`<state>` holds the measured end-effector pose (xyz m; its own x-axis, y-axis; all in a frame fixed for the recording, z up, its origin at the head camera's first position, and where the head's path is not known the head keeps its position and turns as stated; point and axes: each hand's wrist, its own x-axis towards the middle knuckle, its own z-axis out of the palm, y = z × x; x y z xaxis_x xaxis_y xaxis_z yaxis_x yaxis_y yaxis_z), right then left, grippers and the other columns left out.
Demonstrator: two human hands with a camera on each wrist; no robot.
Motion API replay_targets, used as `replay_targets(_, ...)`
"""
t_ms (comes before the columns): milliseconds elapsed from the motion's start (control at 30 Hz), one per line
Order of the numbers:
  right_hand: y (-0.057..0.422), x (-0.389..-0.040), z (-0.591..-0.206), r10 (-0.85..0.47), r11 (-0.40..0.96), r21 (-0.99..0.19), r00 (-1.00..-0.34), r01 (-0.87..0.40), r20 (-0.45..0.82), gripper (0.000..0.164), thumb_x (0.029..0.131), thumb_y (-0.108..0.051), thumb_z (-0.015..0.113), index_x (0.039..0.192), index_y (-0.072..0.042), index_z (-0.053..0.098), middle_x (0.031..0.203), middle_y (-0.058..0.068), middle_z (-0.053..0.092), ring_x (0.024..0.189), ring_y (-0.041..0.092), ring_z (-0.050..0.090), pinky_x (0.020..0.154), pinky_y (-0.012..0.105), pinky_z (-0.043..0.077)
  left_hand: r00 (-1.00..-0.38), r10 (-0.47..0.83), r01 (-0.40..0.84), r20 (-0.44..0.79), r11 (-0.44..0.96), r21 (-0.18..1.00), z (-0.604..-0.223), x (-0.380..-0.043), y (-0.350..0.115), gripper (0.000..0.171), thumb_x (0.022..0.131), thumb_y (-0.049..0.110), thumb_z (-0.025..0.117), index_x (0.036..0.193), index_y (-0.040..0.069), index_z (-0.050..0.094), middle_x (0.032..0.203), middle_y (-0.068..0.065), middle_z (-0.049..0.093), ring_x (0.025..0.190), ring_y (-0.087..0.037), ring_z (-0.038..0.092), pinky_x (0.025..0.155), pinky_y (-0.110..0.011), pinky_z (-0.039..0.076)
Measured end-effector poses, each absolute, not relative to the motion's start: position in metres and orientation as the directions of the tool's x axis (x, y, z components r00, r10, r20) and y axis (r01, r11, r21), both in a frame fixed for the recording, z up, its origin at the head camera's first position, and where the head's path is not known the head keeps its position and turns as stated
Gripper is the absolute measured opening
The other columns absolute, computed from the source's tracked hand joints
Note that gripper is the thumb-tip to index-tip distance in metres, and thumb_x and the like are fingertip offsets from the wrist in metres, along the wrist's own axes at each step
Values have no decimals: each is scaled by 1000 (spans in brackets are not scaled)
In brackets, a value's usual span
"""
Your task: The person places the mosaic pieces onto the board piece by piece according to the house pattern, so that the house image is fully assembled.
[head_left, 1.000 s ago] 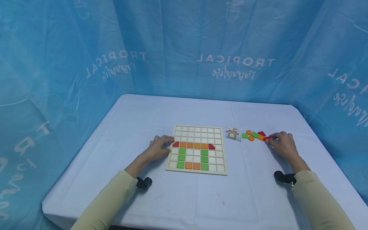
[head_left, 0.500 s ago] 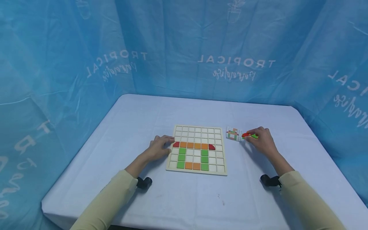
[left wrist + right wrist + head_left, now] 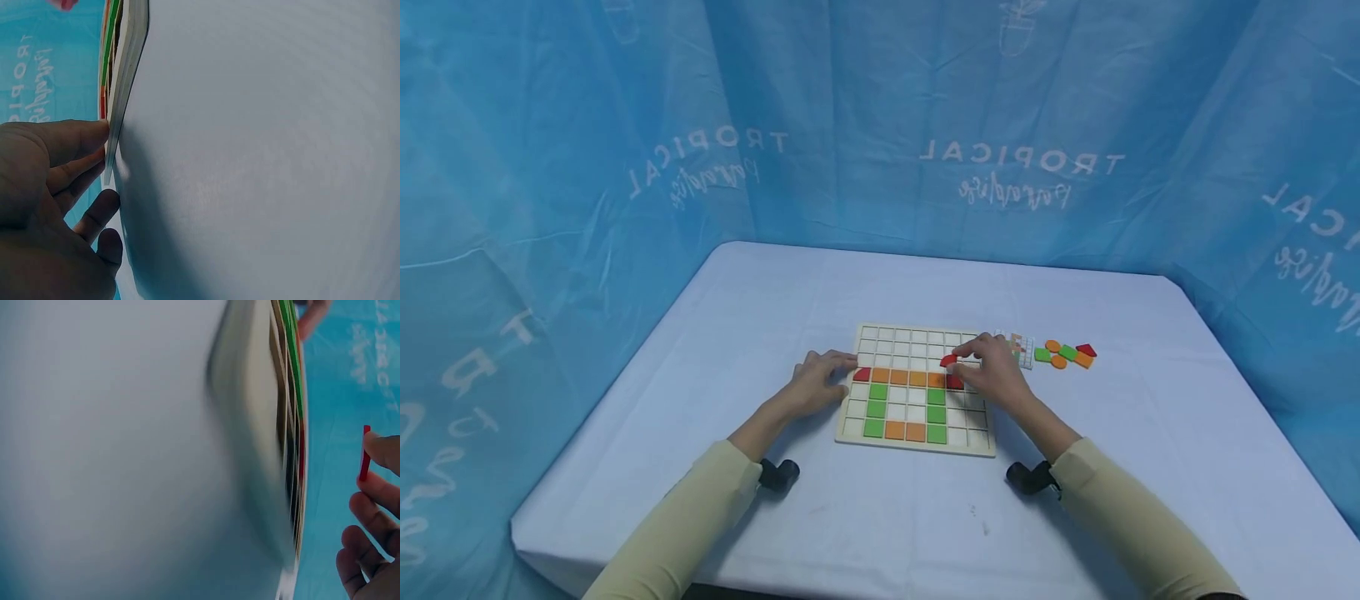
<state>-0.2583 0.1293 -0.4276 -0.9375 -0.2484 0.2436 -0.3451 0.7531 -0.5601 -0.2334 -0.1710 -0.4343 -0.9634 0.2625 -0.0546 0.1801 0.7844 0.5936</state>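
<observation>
A pale square grid board [image 3: 842,429] lies on the table, with green and orange square tiles and red curved-edge tiles in some of its cells. My left hand [image 3: 811,385] rests at the board's left edge, thumb and fingertips touching it; the left wrist view shows the thumb [image 3: 78,139] against the board's side. Above the board's right part, my right hand [image 3: 996,371] pinches a red tile [image 3: 949,360] between thumb and forefinger. In the right wrist view this red tile [image 3: 365,453] is seen edge-on, apart from the board.
A small pattern card [image 3: 1026,354] lies right of the board, partly hidden by my right hand. Beyond it sits a group of loose tiles: green squares [image 3: 1067,352], orange rounds [image 3: 1058,362], an orange square [image 3: 1083,359] and a red piece [image 3: 1086,350]. A blue curtain [image 3: 880,125] surrounds the table.
My right hand has taken the red tile from the loose group and carried it left over the card to above the board. My left hand stays at the board's edge.
</observation>
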Motion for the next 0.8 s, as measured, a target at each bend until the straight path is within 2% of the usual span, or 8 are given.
replay_targets(167,94,-260,-428,-323,736,-540,-912,-410,252,28,81,-24,77,101,-5,74,97,7,62,93,26,48,77,40,42,-963,262,178,-58,786,592,-434,-233,-171,47,87,10,67,132,8,58,142,-4,48,112,-23,39,92,-44,28)
replay_targets(333,69,-266,-429,-349,730,-540,-908,-418,231,28,82,-27,77,102,-8,74,99,6,63,94,24,48,78,39,42,-960,273,188,-55,780,597,-436,-234,-171,47,87,10,67,132,8,58,142,-4,48,114,-24,38,92,-45,28)
replay_targets(800,38,-285,-432,-383,774,-487,-912,-405,150,26,83,-30,75,101,-10,74,94,1,60,89,21,48,77,36,41,-964,259,177,-60,796,579,-436,-235,-168,47,87,11,68,133,10,58,142,-3,48,114,-23,38,91,-44,28)
